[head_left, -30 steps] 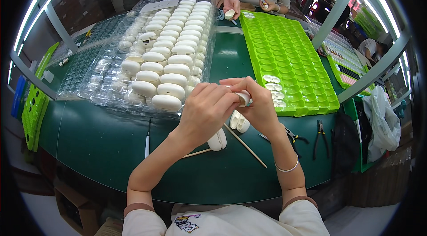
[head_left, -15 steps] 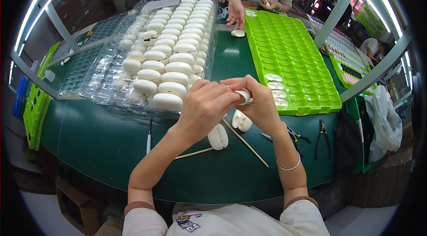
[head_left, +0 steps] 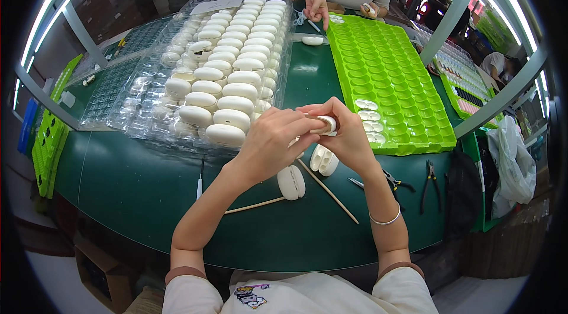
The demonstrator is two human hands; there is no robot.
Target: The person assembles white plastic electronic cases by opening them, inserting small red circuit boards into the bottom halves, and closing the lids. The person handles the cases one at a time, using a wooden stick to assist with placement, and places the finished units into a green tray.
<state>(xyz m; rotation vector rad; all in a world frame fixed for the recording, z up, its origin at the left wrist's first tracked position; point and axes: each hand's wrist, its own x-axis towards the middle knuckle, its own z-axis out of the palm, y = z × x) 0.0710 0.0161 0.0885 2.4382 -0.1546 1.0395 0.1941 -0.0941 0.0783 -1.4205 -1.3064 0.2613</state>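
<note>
The left hand (head_left: pixel 269 139) and the right hand (head_left: pixel 345 136) meet above the green table (head_left: pixel 148 207), fingers bent and closed in on a small white rounded piece (head_left: pixel 327 124). The piece sits between the fingertips of both hands, nearer the right one; its curved edge shows, while the rest is hidden behind the fingers, so its full shape cannot be told.

Just below the right hand lies an open white case (head_left: pixel 324 160), its hollows showing. Below the left hand, near its wrist, a second white case (head_left: pixel 291 182) stands slightly apart along its seam. One wooden stick (head_left: pixel 332 194) slants between the two forearms, and another stick (head_left: pixel 254 205) lies beside the left forearm. Beyond that forearm, to its left, is a thin tool with a white handle (head_left: pixel 199 188).

Ahead and left of the left hand, rows of white cases (head_left: pixel 228 134) rest on clear plastic trays. Ahead and right of the right hand is a bright green tray (head_left: pixel 408 118), with white shells (head_left: pixel 370 116) in its near left pockets. Right of the right forearm lie two pairs of pliers (head_left: pixel 431 187). Well ahead of both hands, a co-worker's hand (head_left: pixel 316 6) hangs above a white shell (head_left: pixel 312 40).
</note>
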